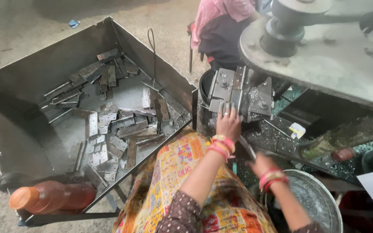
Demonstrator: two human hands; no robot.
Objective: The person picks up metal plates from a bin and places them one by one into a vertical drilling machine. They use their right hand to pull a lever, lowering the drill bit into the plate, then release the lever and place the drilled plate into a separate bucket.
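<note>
Left hand (228, 123): fingers stretched nearly straight, close together, tips pressing on the grey steel clamp block (240, 92) of the press at twelve o'clock; whether a plate lies under them cannot be told. Right hand (262, 164) is blurred at four o'clock from the left, fingers curled, seemingly around a thin metal rod (246, 147); how tightly, I cannot tell. Both wrists carry red and gold bangles. Below the right hand, one round steel tub (320, 203) holds glittering shavings. At nine o'clock, one big square sheet-metal bin (44, 73) holds dozens of flat grey hinge plates (121, 129), too many to count, dull and perforated. One orange plastic bottle (50, 197) lies at its near corner. At twelve o'clock, another person in pink cloth (219, 17) sits.
</note>
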